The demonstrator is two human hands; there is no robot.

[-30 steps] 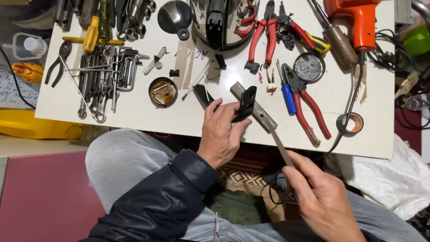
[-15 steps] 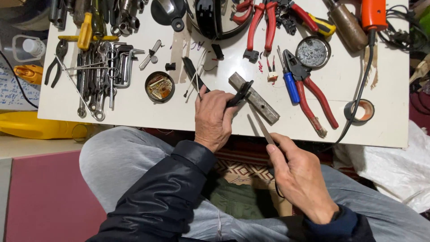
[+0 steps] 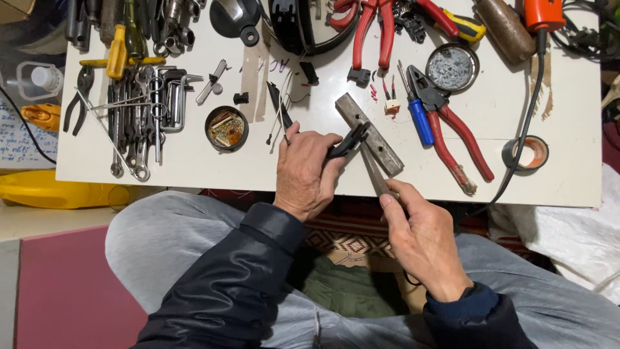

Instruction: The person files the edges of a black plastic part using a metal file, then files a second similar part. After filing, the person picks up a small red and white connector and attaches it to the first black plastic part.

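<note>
the white tabletop point(image 3: 194, 168) takes most of the view, and your legs in grey trousers point(image 3: 161, 252) are under its near edge. on the left of the tabletop lie many wrenches point(image 3: 132, 123), and at the top is a yellow-handled tool point(image 3: 117, 57). on the right are red pliers point(image 3: 452, 129) with a blue screwdriver point(image 3: 418, 119) just beside them, a roll of tape point(image 3: 524, 154) and a round tin point(image 3: 452, 67). a smaller round tin point(image 3: 226, 127) with brownish content stands left of your hands.

your left hand point(image 3: 307, 174) rests on the near part of the tabletop and is closed around a small black part point(image 3: 347, 141), which sticks out to the right between your fingers. this black part lies across a grey metal bar point(image 3: 369, 134) that rests tilted on the tabletop. your right hand point(image 3: 420, 239) is at the near edge, closed around a thin metal file point(image 3: 374, 171); its tip reaches up to the black part and seems to touch it.
</note>
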